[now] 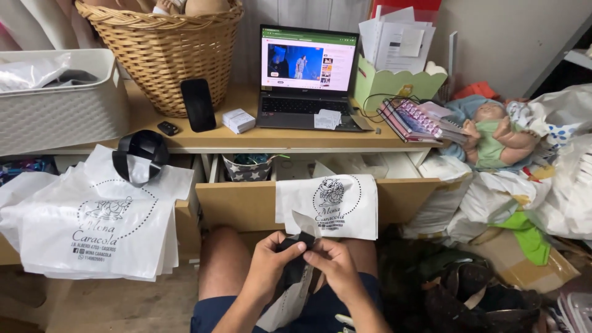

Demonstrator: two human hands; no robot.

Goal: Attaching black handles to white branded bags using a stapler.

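Both hands meet low in the middle of the view, above the person's lap, and between them sits a small black strip (296,246), likely ribbon or tape, which runs roughly up and down, its upper end pinched at the fingertips and its lower length hanging between the thighs. The left hand (268,262) comes in from the left with its grip clenched on the upper left edge of the strip; the right hand (336,265) comes in from the right and its grip also pinches the strip, just beside the other, so the two sets of fingertips are touching or nearly so. Neither hand is clearly nearer: they share the piece evenly. Directly beyond the fingertips, farther from the body, a white printed bag (327,206) hangs over the front of an open drawer (246,203), and a loose flap at its lower edge dips toward the strip; whether they touch I cannot tell. A second white bag (290,305) lies below the hands on the lap. Well apart to the left, a stack of the same white bags (92,228) rests on a lower surface with a roll of black ribbon (143,154) on top. On the desk (246,139) above stand a laptop (306,77), a wicker basket (163,52) and a black phone (198,105).
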